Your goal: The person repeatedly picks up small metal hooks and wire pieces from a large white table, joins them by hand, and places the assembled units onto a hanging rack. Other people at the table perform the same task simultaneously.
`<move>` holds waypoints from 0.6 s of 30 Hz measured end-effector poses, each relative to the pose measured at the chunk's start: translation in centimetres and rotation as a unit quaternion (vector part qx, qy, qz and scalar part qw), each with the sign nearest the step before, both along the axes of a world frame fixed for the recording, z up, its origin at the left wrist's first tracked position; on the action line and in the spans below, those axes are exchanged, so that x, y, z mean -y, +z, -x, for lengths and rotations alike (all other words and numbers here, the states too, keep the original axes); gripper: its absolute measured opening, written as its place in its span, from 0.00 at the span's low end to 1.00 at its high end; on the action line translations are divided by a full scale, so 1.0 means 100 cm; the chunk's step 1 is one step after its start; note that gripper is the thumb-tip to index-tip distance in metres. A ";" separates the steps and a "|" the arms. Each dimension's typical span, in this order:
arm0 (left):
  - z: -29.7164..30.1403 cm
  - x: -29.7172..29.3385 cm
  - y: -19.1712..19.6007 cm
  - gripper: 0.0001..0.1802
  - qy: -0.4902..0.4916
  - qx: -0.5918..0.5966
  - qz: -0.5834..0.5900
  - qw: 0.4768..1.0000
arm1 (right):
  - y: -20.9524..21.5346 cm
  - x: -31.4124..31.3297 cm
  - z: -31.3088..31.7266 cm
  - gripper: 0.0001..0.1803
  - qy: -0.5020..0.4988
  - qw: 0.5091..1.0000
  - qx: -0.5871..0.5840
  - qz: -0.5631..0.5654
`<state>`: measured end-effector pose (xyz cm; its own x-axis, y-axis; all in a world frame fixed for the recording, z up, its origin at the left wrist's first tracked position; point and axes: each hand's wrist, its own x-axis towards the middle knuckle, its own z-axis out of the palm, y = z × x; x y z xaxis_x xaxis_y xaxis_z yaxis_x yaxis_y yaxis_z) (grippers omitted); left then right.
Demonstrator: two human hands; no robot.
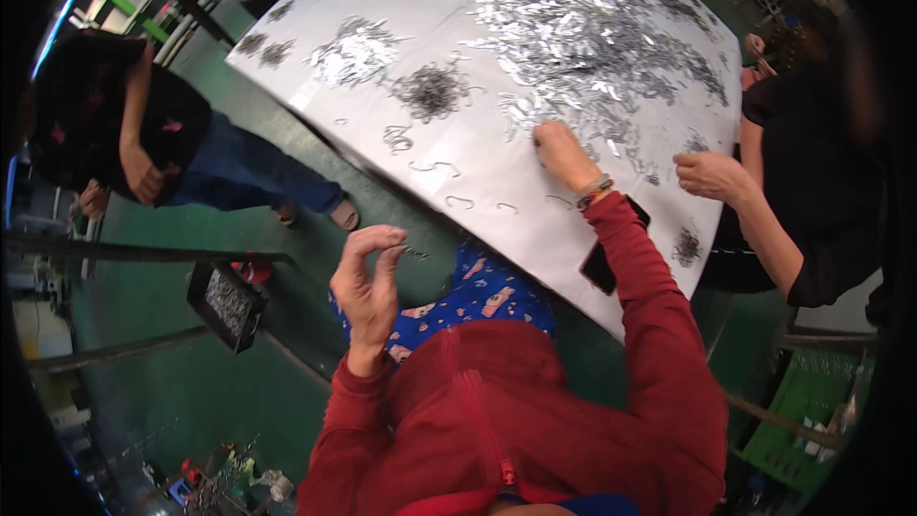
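My left hand (368, 291) is raised off the table's near edge, thumb and forefinger pinched on a small thin metal piece (416, 253) that sticks out to the right. My right hand (565, 155) rests at the near edge of a big heap of flat shiny metal pieces (583, 38); its fingers are curled together and hide whatever is in them. Between my hands, several bent wire hooks (459, 202) lie apart on the white tabletop (535, 248). A dark pile of wire hooks (430, 91) sits farther left, beside a smaller shiny pile (353, 53).
A dark phone (602, 263) lies under my right forearm. Beyond it is a small pile of dark pieces (686, 247). At the right, a co-worker's hand (712, 175) is over the table. Another person (124, 124) stands left, near a black bin (226, 306) of metal pieces.
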<state>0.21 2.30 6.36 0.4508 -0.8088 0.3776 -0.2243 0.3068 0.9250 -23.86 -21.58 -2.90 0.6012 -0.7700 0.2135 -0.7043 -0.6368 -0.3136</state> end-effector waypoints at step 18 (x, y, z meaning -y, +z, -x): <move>0.002 0.012 -0.017 0.07 -0.024 0.144 -0.016 0.989 | 0.112 -0.154 -0.104 0.09 0.028 0.770 0.467 -0.434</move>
